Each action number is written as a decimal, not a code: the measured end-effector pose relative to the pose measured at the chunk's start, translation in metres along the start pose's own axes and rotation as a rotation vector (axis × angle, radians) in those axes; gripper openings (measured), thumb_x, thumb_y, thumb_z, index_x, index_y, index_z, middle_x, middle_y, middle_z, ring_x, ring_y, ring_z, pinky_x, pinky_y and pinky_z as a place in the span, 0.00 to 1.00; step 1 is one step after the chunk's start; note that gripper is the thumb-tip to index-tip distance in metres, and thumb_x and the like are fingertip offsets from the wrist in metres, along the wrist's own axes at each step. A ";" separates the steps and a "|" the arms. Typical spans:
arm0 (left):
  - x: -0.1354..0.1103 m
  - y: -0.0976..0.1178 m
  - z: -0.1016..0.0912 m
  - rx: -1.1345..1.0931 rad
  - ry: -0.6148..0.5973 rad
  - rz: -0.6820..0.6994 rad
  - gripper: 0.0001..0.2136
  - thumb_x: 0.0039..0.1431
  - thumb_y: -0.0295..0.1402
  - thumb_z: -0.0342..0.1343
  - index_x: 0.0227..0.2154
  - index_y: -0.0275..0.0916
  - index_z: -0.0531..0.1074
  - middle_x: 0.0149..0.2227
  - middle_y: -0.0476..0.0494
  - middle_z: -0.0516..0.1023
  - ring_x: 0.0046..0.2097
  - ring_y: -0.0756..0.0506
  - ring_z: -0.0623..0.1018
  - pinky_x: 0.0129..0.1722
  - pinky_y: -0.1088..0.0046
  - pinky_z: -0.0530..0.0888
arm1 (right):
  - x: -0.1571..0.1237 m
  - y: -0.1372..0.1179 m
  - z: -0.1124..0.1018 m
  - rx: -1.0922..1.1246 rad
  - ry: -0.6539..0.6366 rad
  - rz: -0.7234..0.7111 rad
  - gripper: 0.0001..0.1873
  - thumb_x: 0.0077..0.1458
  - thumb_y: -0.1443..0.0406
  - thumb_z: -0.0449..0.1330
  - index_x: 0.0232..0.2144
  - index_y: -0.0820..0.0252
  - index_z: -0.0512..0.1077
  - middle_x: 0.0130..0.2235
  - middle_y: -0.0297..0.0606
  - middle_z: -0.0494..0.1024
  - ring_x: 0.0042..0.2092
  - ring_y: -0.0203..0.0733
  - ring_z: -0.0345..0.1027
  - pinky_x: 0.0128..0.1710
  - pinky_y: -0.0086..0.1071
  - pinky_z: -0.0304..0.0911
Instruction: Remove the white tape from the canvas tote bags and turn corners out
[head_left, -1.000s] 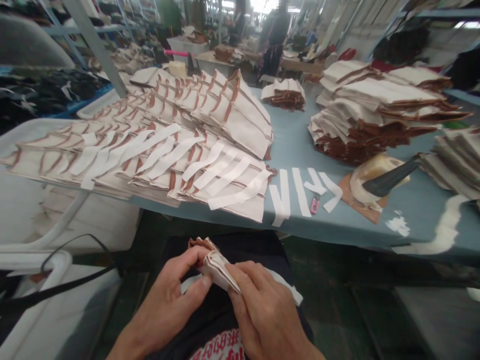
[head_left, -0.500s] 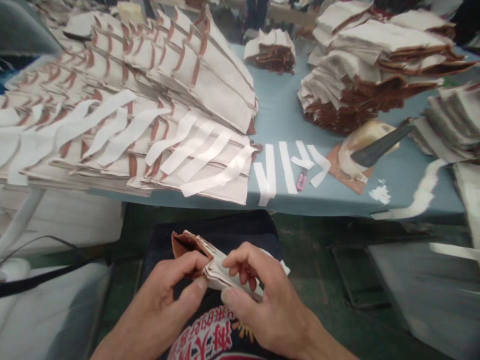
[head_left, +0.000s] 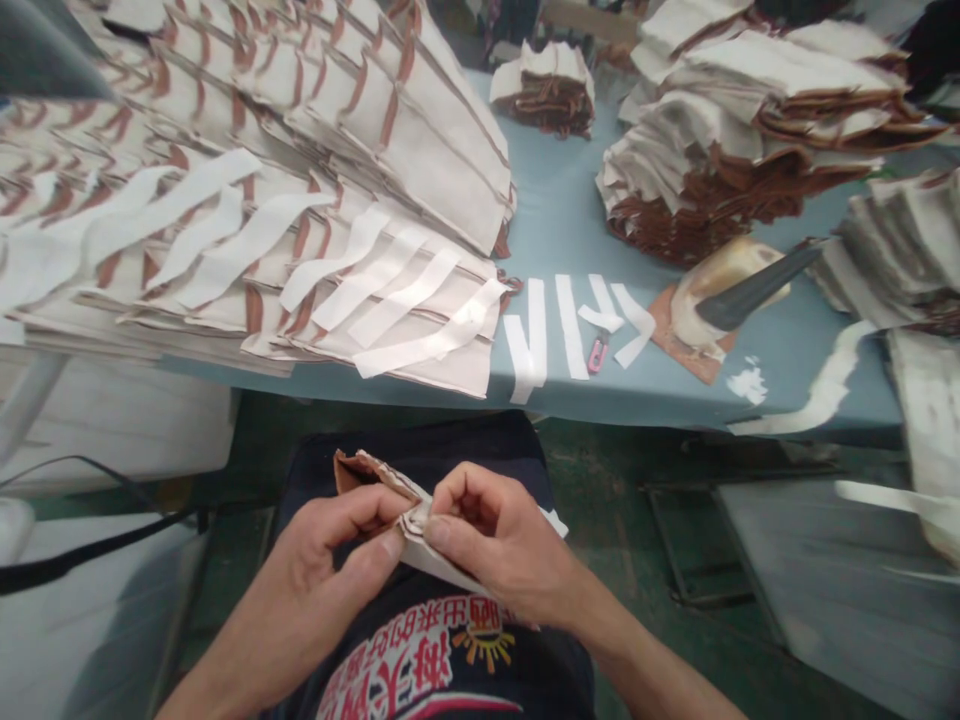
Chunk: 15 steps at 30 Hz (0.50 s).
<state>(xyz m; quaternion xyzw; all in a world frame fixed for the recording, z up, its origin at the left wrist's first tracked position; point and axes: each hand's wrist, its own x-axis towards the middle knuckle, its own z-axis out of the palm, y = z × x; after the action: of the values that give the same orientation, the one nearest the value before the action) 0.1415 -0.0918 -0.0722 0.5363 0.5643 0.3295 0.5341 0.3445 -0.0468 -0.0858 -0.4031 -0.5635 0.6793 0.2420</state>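
**Both hands pinch a cream-and-brown folded piece over the lap, below a crowded teal table**

In the head view, a teal table (head_left: 555, 210) runs across the scene, its front edge beyond the hands. Layered cream panels with brown edging (head_left: 442, 170) cover its left side, with white strips (head_left: 405, 285) laid over the nearer ones. A small bundle (head_left: 544, 85) lies at the back; a taller pile (head_left: 697, 160) stands to its right. Nearer the front are short white strips (head_left: 574, 335), a small pink tool (head_left: 598, 354) and a pale container (head_left: 694, 300) with a dark handle (head_left: 757, 285) leaning out of it.

The teal surface shows as a lane between the left panels and the right pile, and as a band along the front edge. Green floor (head_left: 622, 540) lies below, to the right of the hands.

The folded piece (head_left: 439, 562) is held above the lap, short of the table edge. The left hand (head_left: 322, 550) closes thumb and forefinger on it; the right hand (head_left: 499, 540), fingers curled, nips its cream edge just beside them. Neither grip has a gap beyond the cloth's thickness.

Red, white-edged Chinese characters on the dark garment (head_left: 555, 640) include 海, 天 and 出来的好, beside a yellow sun motif (head_left: 484, 640).
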 end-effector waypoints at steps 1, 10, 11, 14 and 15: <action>0.000 0.000 0.000 0.000 0.011 -0.002 0.13 0.66 0.39 0.57 0.31 0.42 0.83 0.28 0.49 0.84 0.31 0.45 0.78 0.32 0.74 0.72 | -0.001 0.000 0.000 -0.108 0.050 -0.091 0.11 0.64 0.58 0.66 0.34 0.59 0.74 0.28 0.28 0.72 0.27 0.32 0.61 0.28 0.26 0.57; -0.006 -0.005 0.004 -0.044 -0.001 0.039 0.13 0.68 0.40 0.57 0.36 0.42 0.84 0.31 0.49 0.84 0.33 0.44 0.80 0.35 0.73 0.74 | -0.007 -0.005 -0.006 -0.611 0.131 -0.516 0.12 0.72 0.65 0.58 0.34 0.59 0.77 0.30 0.33 0.79 0.29 0.34 0.71 0.33 0.27 0.64; -0.006 -0.006 0.004 -0.049 -0.007 0.037 0.13 0.67 0.40 0.57 0.36 0.41 0.84 0.30 0.48 0.84 0.33 0.44 0.80 0.35 0.73 0.74 | -0.008 -0.005 -0.005 -0.600 0.140 -0.500 0.12 0.72 0.65 0.58 0.34 0.59 0.76 0.30 0.32 0.79 0.29 0.34 0.71 0.33 0.26 0.63; -0.006 -0.009 0.004 -0.067 -0.029 0.031 0.13 0.67 0.40 0.56 0.35 0.41 0.84 0.31 0.47 0.84 0.35 0.43 0.80 0.36 0.72 0.74 | -0.012 -0.004 -0.001 -0.603 0.172 -0.459 0.11 0.70 0.67 0.57 0.33 0.58 0.75 0.29 0.32 0.79 0.28 0.34 0.70 0.31 0.27 0.61; -0.006 -0.009 0.004 -0.068 -0.036 0.030 0.13 0.67 0.40 0.56 0.35 0.41 0.84 0.31 0.47 0.84 0.35 0.43 0.80 0.36 0.72 0.74 | -0.012 -0.003 0.001 -0.609 0.186 -0.448 0.10 0.69 0.67 0.57 0.33 0.59 0.75 0.29 0.32 0.79 0.28 0.33 0.70 0.30 0.27 0.60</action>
<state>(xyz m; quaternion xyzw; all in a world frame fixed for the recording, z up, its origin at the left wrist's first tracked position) 0.1427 -0.1001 -0.0797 0.5322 0.5348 0.3468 0.5572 0.3501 -0.0563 -0.0790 -0.3834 -0.7891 0.3714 0.3038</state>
